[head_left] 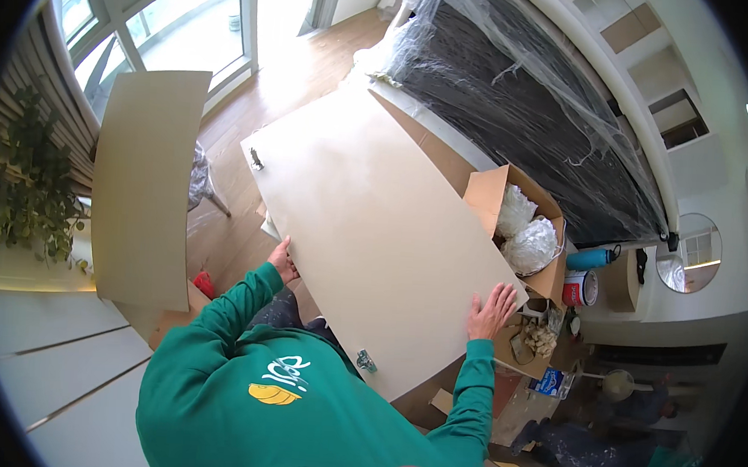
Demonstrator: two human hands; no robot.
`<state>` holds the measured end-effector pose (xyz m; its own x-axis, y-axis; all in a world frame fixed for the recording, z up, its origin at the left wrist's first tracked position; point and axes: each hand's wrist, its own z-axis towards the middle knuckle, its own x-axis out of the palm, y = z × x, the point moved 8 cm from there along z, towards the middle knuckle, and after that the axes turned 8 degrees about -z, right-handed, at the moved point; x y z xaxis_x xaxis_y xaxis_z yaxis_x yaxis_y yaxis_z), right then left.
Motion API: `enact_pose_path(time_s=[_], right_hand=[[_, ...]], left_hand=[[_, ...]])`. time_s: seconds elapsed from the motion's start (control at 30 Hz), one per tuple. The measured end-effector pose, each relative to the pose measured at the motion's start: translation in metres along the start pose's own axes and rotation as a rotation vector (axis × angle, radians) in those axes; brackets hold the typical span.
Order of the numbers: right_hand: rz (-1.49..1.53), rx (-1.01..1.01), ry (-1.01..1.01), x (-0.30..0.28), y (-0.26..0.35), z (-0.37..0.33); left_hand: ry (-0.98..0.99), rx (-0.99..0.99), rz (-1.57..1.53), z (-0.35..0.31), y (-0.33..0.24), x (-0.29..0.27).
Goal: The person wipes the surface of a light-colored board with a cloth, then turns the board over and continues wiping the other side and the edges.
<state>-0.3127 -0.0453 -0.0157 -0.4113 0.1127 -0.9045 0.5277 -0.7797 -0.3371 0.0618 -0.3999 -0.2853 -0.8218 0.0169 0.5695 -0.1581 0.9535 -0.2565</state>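
Note:
A large beige cabinet door [391, 226] lies slantwise in front of me. One metal hinge [256, 159] sits near its far left corner, and another hinge [366, 361] is at its near edge. At the door's left edge, my left hand [284, 262] grips the rim, its fingers partly hidden by the panel. My right hand [494, 312] rests flat on the door's face near the right corner, fingers stretched out. What supports the door underneath is mostly hidden.
A second beige panel [144, 185] stands upright at the left, beside a leafy plant [22, 178]. To the right are an open cardboard box [489, 198] holding plastic wrapping [531, 245], a paint can [579, 289] and a blue bottle [591, 258]. Plastic sheeting [520, 88] covers a dark surface behind.

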Motion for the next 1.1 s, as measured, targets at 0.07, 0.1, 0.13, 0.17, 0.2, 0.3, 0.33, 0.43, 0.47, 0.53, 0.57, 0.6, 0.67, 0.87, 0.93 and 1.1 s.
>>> enact_pose_path(time_s=[0.07,0.1,0.13,0.17,0.2,0.3,0.33,0.43,0.47,0.53,0.57,0.6,0.67,0.87,0.93,1.1], right_hand=[[0.041,0.076,0.028,0.010,-0.008,0.011],[0.090,0.151,0.074,0.012,-0.015,0.016],[0.137,0.227,0.111,0.011,-0.021,0.026],[0.271,0.306,0.093,0.005,-0.013,0.039],[0.370,0.199,-0.006,-0.019,0.018,0.068],[0.500,-0.083,-0.092,-0.077,0.078,0.121],[0.613,-0.109,-0.024,-0.073,0.098,0.140],[0.460,-0.156,0.083,-0.034,0.136,0.192],[0.441,-0.080,0.283,0.002,0.138,0.203],[0.358,-0.008,0.546,0.042,0.147,0.211],[0.283,-0.018,0.596,0.047,0.172,0.215],[0.191,-0.017,0.634,0.040,0.182,0.225],[0.327,0.102,0.554,0.039,0.163,0.229],[0.305,0.034,0.270,-0.060,0.150,0.245],[0.231,-0.004,0.177,-0.135,0.141,0.250],[0.043,-0.058,-0.233,-0.355,0.101,0.209]], left_hand=[[-0.074,-0.042,0.153,0.014,-0.015,-0.015],[-0.140,-0.092,0.260,0.021,-0.022,-0.026],[-0.187,-0.013,0.392,0.033,-0.039,-0.046],[-0.343,0.150,0.524,0.047,-0.070,-0.070],[-0.500,0.335,0.554,0.060,-0.114,-0.118],[-0.755,0.518,0.661,0.066,-0.131,-0.126],[-0.754,0.732,0.947,0.052,-0.137,-0.110],[-0.349,0.055,0.309,0.103,-0.083,-0.150],[-0.287,-0.041,0.275,0.090,-0.064,-0.127],[0.092,-0.422,0.031,0.033,-0.037,-0.047],[0.383,-0.421,-0.077,0.019,-0.029,0.007],[0.333,-0.227,-0.160,0.058,-0.027,-0.012],[0.084,-0.197,-0.240,0.054,-0.027,-0.016],[0.110,-0.358,-0.592,0.004,-0.046,0.053],[0.182,-0.373,-0.665,-0.001,-0.032,0.083],[0.377,-0.426,-0.564,-0.034,-0.009,0.178]])
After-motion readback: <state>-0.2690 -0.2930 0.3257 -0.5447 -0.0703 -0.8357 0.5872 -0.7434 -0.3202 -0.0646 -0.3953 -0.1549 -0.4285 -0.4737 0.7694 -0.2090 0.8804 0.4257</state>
